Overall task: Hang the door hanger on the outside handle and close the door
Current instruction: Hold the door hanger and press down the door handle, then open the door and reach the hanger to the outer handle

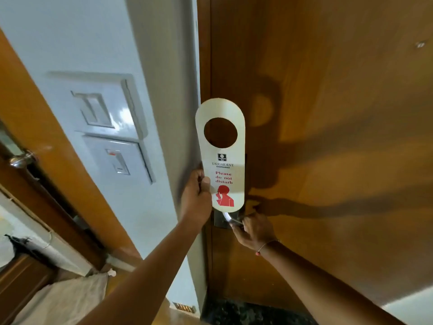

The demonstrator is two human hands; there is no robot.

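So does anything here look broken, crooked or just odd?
Nothing looks damaged. The only unfinished thing: the door hanger is on no handle yet. The left hand holds it upright by its lower edge against the door edge, while the right hand grips the metal door handle below it.

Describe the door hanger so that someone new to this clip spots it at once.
Find the big wooden door on the right; at its left edge the left hand holds up the door hanger. It alone is a cream card with a round hole and red "Please do not disturb".

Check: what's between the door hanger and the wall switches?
Head view: only bare wall and the left hand gripping the door hanger; the switches sit farther left.
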